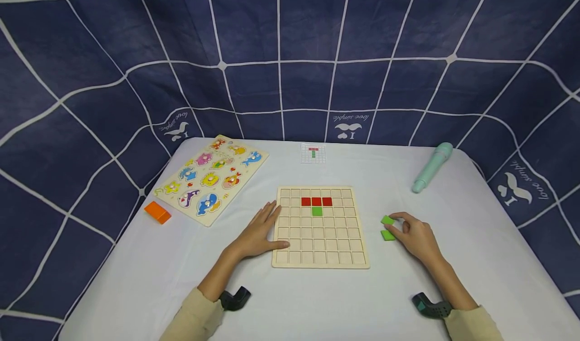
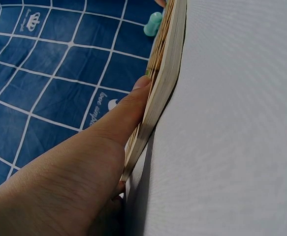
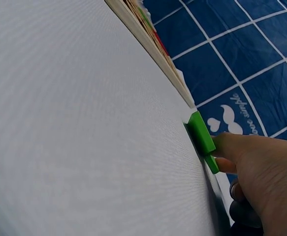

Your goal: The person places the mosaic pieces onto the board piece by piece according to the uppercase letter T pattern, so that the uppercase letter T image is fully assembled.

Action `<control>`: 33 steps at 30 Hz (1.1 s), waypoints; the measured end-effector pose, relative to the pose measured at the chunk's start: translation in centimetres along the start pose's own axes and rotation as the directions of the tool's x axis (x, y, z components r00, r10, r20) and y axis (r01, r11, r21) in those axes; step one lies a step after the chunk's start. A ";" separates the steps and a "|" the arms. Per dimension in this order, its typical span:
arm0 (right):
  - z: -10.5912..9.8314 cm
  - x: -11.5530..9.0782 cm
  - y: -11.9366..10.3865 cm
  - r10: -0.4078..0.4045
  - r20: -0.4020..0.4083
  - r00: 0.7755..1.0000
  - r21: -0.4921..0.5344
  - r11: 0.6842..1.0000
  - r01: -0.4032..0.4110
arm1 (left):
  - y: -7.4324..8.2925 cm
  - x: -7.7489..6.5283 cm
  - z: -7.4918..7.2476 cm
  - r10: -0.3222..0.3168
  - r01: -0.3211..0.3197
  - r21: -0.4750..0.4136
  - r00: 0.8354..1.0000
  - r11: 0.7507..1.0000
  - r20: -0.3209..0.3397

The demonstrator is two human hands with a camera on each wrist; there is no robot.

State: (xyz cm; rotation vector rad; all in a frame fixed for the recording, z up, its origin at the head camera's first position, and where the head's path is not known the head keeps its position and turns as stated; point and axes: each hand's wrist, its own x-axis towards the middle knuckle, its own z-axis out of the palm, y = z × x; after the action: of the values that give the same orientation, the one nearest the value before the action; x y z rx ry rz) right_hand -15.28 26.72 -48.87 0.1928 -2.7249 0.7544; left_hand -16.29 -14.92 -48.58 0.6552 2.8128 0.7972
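Note:
A wooden grid board (image 1: 320,232) lies flat on the table, with three red tiles (image 1: 316,201) in a row and one green tile (image 1: 317,211) under the middle one. My left hand (image 1: 259,230) rests along the board's left edge, fingers and thumb spread, the thumb (image 2: 133,105) lying over the rim. To the right of the board, my right hand (image 1: 416,236) pinches a loose green square tile (image 1: 387,220) between thumb and index finger. Another green tile (image 1: 388,235) lies just nearer to me, beside the thumb; both loose tiles also show in the right wrist view.
Behind the board lies a small pattern card (image 1: 313,153) with a red and green T. An animal peg puzzle (image 1: 211,177) is at the back left, beside an orange block (image 1: 157,212). A mint-green cylindrical object (image 1: 432,167) lies at the back right.

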 end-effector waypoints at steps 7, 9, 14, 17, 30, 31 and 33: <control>0.0 0.0 0.0 -0.004 -0.010 1.000 -0.001 1.000 0.004 | -0.1 0.1 0.1 0.006 -0.006 0.003 1.000 1.000 -0.006; 0.0 0.0 0.0 -0.008 -0.013 1.000 -0.003 1.000 0.008 | -0.2 0.1 0.2 0.007 -0.007 0.006 1.000 1.000 -0.006; -0.2 0.0 -0.3 -0.018 -0.042 0.999 -0.005 1.000 0.017 | -0.1 0.0 0.1 0.008 -0.008 0.002 1.000 1.000 -0.006; -0.5 0.1 -0.5 -0.031 -0.071 0.997 -0.001 1.000 0.031 | 0.0 0.0 0.0 0.010 -0.010 -0.003 1.000 1.000 -0.006; 1.1 0.8 -3.7 -0.164 -0.042 0.986 0.057 0.984 0.167 | 0.1 0.0 0.0 0.003 -0.003 0.009 1.000 1.000 -0.007; 1.5 0.9 -4.2 -0.187 -0.033 0.982 0.068 0.980 0.189 | 0.1 0.0 -0.1 0.001 0.000 0.010 1.000 1.000 -0.005; 2.2 1.0 -5.3 -0.224 -0.008 0.975 0.091 0.970 0.224 | 0.1 -0.1 -0.1 0.000 0.000 0.007 1.000 1.000 -0.003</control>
State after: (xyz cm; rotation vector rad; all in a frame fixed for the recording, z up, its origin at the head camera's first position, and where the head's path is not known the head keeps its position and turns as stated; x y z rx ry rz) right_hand -15.70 21.03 -47.79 0.5130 -2.6131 0.8129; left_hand -16.22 -14.90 -48.49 0.6556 2.8197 0.7894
